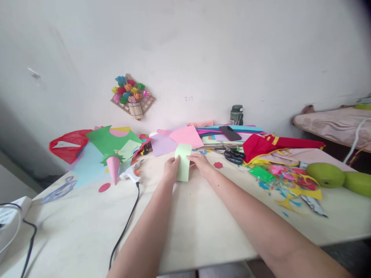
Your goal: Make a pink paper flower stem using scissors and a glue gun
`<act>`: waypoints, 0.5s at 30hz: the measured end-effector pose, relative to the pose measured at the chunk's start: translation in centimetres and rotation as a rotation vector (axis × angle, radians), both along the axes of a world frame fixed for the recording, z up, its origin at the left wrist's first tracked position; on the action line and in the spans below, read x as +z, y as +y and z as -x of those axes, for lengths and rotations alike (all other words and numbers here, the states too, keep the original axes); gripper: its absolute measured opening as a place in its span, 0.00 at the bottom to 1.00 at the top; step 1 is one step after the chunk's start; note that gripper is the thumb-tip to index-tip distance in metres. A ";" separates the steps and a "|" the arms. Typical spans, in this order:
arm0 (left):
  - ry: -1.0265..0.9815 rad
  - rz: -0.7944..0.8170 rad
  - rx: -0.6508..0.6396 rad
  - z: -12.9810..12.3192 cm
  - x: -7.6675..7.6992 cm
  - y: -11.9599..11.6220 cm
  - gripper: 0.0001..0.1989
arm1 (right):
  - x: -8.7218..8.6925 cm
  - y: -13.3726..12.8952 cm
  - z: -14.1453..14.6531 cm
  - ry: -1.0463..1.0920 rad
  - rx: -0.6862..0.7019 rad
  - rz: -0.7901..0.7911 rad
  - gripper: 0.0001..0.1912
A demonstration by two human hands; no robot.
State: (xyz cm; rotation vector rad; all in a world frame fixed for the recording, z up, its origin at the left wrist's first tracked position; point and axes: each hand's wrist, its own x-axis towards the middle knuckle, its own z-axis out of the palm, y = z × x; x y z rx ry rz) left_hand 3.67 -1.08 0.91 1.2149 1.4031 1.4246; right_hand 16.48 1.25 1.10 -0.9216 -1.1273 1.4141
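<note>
A strip of light green paper [183, 166] stands up from the table, its top bent over, between my two hands. My left hand [171, 168] grips its left edge, thumb on the near face. On the other side my right hand [201, 163] pinches the right edge near the top; its far fingers are partly hidden. Left of my hands lies a white glue gun [131, 173] with a black cord. Beside it is a pink paper cone [113, 168] with a green fringed rim. A small red paper piece [218, 165] rests right of my right hand.
Scissors [232, 155], a phone [230, 133] and stacked coloured sheets [185, 136] lie toward the wall. Paper scraps [290, 193] and green fruit-like objects [325, 175] are at right. A red apron-like cloth [261, 146] lies behind them. A power strip [11, 216] sits at left.
</note>
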 end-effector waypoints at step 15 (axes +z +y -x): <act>1.137 -0.019 0.005 3.8 1.3 -2.0 0.19 | -1.3 1.9 -4.0 -0.409 0.015 0.032 0.07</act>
